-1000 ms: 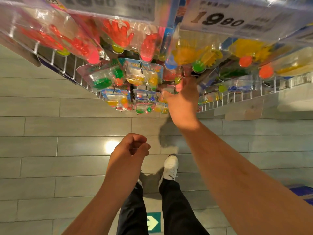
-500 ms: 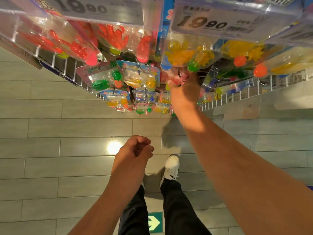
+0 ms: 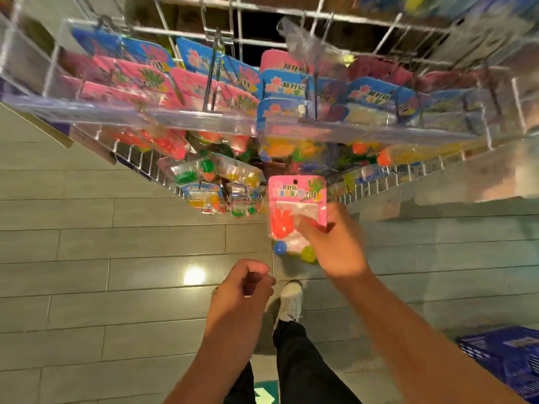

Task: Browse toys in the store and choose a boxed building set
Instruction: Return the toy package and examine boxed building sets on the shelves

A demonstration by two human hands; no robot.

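Toy packet (image 3: 296,211), long axis upright, sits pinched in right hand (image 3: 335,243); left hand (image 3: 242,287), curled empty, waits just below-left.

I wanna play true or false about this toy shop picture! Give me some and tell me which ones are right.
1. The right hand holds a pink toy packet. True.
2. The left hand holds a box. False: its fingers are curled and it holds nothing.
3. More pink and blue packets hang on the wire rack above. True.
4. The held packet hangs on a hook. False: it is off the rack, in the hand.
5. The floor is green carpet. False: it is grey tiles.
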